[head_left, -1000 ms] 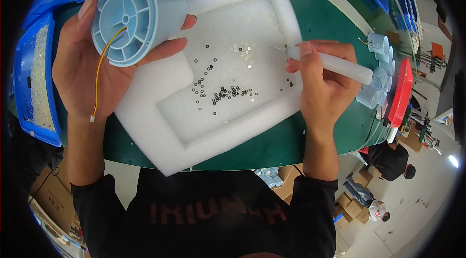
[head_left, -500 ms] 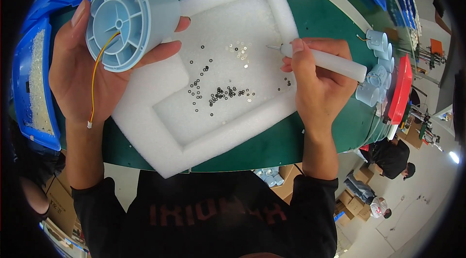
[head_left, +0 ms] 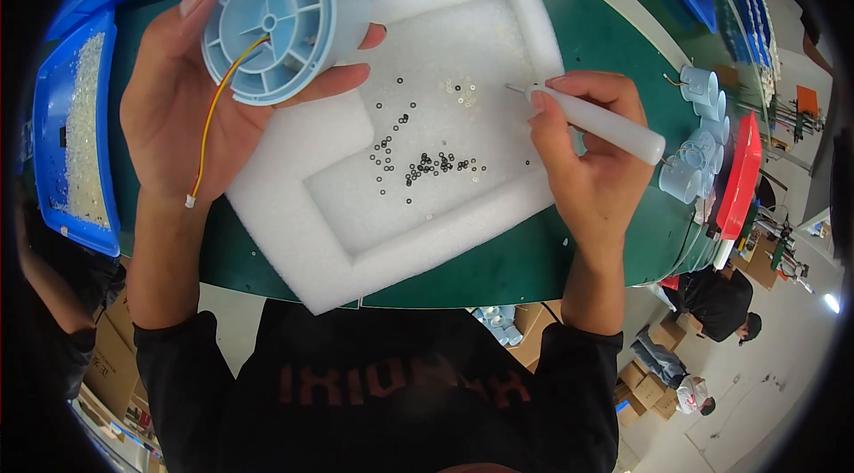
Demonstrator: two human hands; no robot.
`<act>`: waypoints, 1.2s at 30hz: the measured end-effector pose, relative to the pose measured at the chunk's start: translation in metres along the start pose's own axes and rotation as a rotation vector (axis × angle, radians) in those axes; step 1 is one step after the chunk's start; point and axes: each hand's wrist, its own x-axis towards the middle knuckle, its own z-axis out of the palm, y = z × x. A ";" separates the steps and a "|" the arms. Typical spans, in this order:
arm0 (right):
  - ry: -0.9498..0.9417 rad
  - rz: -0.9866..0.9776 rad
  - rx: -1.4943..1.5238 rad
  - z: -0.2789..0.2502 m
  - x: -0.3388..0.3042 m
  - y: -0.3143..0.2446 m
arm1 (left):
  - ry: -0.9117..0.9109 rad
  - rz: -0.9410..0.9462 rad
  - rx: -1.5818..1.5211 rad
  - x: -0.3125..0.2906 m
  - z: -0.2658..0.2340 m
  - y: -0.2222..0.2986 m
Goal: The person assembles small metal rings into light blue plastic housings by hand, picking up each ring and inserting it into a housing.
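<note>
My left hand [head_left: 173,108] grips a light-blue round plastic housing [head_left: 276,21] with spokes inside, tilted so its open face shows. A yellow and orange wire [head_left: 209,131] with a small white plug hangs from its hub over my palm. My right hand [head_left: 592,166] holds a white pen-like tool [head_left: 598,122] whose thin metal tip points left over a white foam tray [head_left: 302,242]. Several tiny black rings and pale washers [head_left: 427,162] lie scattered in the tray's recess.
The tray rests on a green mat [head_left: 623,37]. A blue bin [head_left: 76,135] with small clear parts stands at the left. Several light-blue housings [head_left: 698,140] and a red object [head_left: 738,175] are at the right. People and cardboard boxes are on the floor, lower right.
My left hand has raised the housing slightly up and to the right. My right hand has shifted the tool tip left, further over the tray.
</note>
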 end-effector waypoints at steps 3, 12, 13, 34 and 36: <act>0.099 0.301 0.472 0.005 0.001 -0.007 | -0.007 0.012 0.015 0.000 0.000 -0.001; -0.066 0.040 0.482 0.025 -0.015 -0.026 | -0.059 0.019 0.047 0.000 -0.001 -0.002; -0.085 -0.057 0.402 0.027 -0.016 -0.025 | -0.052 0.020 0.047 -0.001 -0.002 -0.002; -0.194 -0.103 0.408 0.038 -0.013 -0.021 | 0.071 -0.173 0.084 0.003 0.012 0.002; -0.164 -0.153 0.346 0.038 -0.012 -0.024 | 0.093 -0.131 -0.056 0.002 0.012 0.000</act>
